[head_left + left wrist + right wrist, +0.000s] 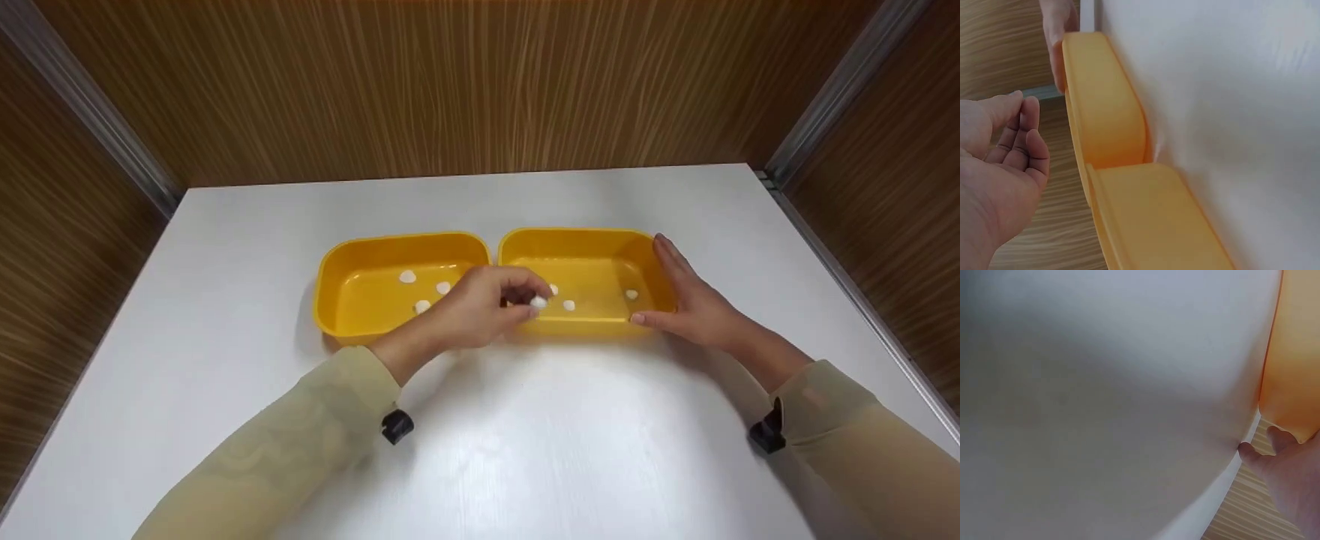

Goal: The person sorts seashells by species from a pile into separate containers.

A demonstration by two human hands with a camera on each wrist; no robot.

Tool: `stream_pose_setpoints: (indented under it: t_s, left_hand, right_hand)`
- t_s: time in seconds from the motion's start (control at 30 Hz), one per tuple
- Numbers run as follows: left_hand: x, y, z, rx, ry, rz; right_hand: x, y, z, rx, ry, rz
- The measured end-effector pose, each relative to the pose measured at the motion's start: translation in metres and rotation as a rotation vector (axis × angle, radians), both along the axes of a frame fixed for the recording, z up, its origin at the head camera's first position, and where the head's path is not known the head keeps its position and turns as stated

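Note:
My left hand (480, 304) is over the left front part of the right yellow bin (592, 328), pinching a small white lump (538, 302) between thumb and fingertips. In the left wrist view the fingertips of that hand (1008, 149) meet above the rim, and the lump is hidden. Several similar white pieces (569, 305) lie on the bin's floor. My right hand (697, 307) rests against the bin's right end, fingers extended along the far corner and thumb at the front rim. In the right wrist view this hand (1292, 475) is partly cut off.
A second yellow bin (360, 330) stands close on the left, with a few white pieces (407, 277) inside. Both bins sit on a white table (480, 442). Wood-grain panels (480, 90) enclose its back and sides.

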State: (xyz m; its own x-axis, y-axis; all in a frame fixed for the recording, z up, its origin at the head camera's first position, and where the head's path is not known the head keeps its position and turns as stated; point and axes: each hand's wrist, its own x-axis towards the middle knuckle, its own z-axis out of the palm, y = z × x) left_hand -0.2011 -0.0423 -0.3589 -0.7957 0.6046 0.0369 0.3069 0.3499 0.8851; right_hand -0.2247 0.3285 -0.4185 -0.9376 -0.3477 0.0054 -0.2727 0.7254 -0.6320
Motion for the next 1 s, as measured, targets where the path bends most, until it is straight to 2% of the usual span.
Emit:
stream_pose_setpoints:
  t_s: [0.17,0.33,0.57,0.8,1.0]
  left_hand:
    - [-0.016,0.002,0.006,-0.002,-0.034,0.064]
    - [-0.03,0.008,0.006,-0.013,-0.062,0.117]
    - [-0.044,0.016,0.001,-0.069,-0.007,0.158]
    - [-0.052,0.02,-0.006,-0.088,-0.026,0.172]
    - [-0.056,0.023,-0.011,-0.087,0.037,0.13]
  right_hand:
    - [0.0,-0.001,-0.001,0.0,0.003,0.0]
    - [0.001,-0.002,-0.002,-0.016,0.007,0.005]
    - [0.001,-0.003,-0.001,-0.01,0.008,0.002]
    - [0.002,-0.004,-0.001,-0.014,0.002,0.003]
    - [0.004,-0.004,0.001,0.001,0.0,0.0]
